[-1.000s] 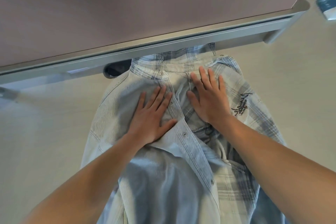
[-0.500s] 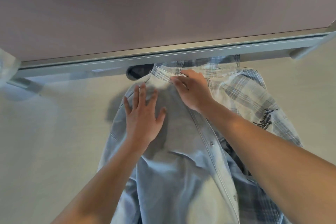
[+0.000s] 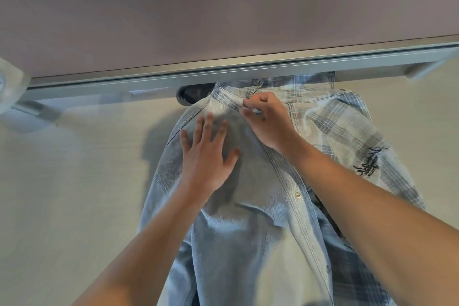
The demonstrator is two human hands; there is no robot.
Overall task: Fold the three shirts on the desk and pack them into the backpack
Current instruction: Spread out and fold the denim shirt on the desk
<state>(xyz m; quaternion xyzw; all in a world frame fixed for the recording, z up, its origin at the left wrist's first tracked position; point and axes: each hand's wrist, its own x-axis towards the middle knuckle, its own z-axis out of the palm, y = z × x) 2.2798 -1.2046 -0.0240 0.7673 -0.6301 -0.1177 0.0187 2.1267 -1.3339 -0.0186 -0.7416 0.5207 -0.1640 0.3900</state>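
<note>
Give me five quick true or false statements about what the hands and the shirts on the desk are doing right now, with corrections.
1. The left hand lies flat with spread fingers on the denim shirt. True.
2. The right hand rests flat and open on the desk. False: it pinches the fabric at the collar.
3. The plaid shirt lies to the right, partly under the denim one. True.
4. The plaid shirt is plain, with no lettering. False: dark embroidered script shows on it.
5. The denim shirt is folded into a neat square. False: it lies spread out lengthwise, with its placket and a snap button showing.
</note>
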